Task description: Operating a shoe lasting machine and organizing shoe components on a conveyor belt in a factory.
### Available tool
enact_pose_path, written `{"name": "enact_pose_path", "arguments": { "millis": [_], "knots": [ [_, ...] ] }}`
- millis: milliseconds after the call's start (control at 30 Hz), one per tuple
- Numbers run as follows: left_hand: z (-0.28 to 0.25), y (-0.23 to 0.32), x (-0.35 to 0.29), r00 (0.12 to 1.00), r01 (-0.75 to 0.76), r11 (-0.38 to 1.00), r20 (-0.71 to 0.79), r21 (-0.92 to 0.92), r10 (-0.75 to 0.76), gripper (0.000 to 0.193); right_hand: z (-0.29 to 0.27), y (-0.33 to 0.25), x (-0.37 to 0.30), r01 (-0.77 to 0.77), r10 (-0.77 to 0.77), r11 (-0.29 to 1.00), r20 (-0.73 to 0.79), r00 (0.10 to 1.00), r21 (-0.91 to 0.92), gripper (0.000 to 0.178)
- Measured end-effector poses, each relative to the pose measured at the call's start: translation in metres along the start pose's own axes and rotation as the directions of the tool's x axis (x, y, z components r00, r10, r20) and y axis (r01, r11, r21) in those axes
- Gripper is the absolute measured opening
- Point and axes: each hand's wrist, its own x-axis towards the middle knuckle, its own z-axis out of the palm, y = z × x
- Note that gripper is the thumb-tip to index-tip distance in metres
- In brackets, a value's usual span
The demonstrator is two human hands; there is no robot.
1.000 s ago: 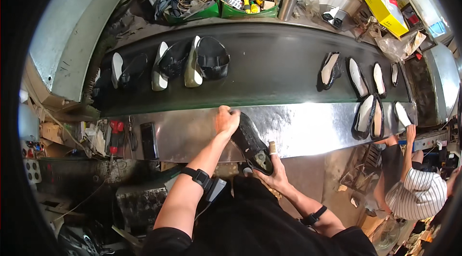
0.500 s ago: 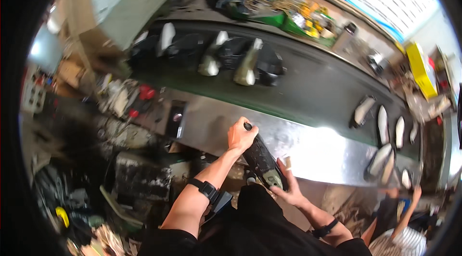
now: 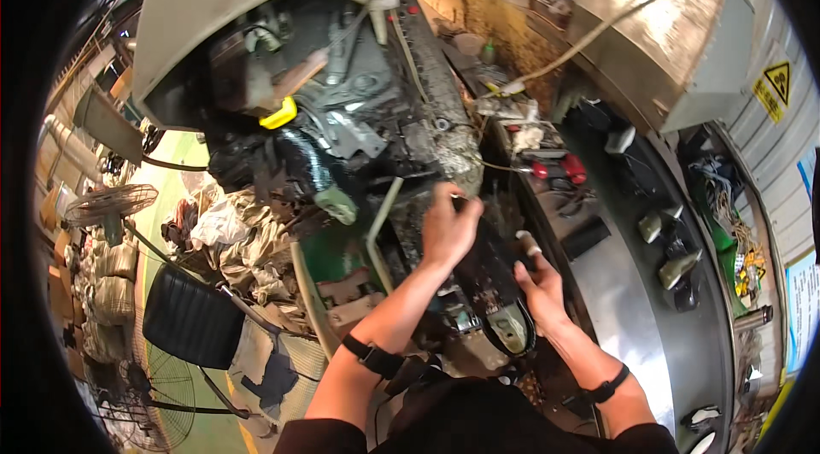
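My left hand [image 3: 448, 230] is closed round the upper end of a black boot upper [image 3: 489, 270] on a shoe last. The last's pale green end [image 3: 510, 328] shows at the bottom, toward my body. Along the boot's right side is my right hand [image 3: 544, 287], its thumb and a finger with a white wrap stretched out; whether the thumb touches the boot is hard to tell. Ahead and to the left, a similar dark boot [image 3: 301, 159] with a green last end [image 3: 336, 204] sits in the machine [image 3: 350, 117].
A conveyor [image 3: 628, 283] with a metal edge runs along the right, carrying several lasts and dark pieces. Red-handled tools [image 3: 564, 169] lie beside it. On the left stand a black chair [image 3: 190, 316], a fan [image 3: 111, 205] and a heap of crumpled material [image 3: 235, 236].
My view has swung left from the conveyor to the machine, the boot coming along in my left hand. My right hand has slid from the boot's lower end up along its side.
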Motion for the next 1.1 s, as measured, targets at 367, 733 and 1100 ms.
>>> {"name": "enact_pose_path", "arguments": {
  "millis": [367, 733, 1100],
  "knots": [
    [-0.203, -0.106, 0.075, 0.928, -0.042, 0.988, -0.36, 0.149, 0.094, 0.095, 0.219, -0.025, 0.08, -0.031, 0.003, 0.982, 0.15, 0.989, 0.187, 0.074],
    [-0.262, -0.118, 0.053, 0.86, 0.436, 0.264, 0.312, -0.86, -0.403, 0.036, 0.312, 0.025, 0.14, -0.094, 0.052, 0.972, 0.192, 0.98, 0.217, 0.076],
    [-0.263, -0.118, 0.091, 0.833, 0.416, 0.271, 0.245, -0.868, -0.496, 0.039, 0.334, 0.024, 0.167, -0.16, 0.133, 0.953, 0.12, 0.984, 0.257, 0.077]
  ]
}}
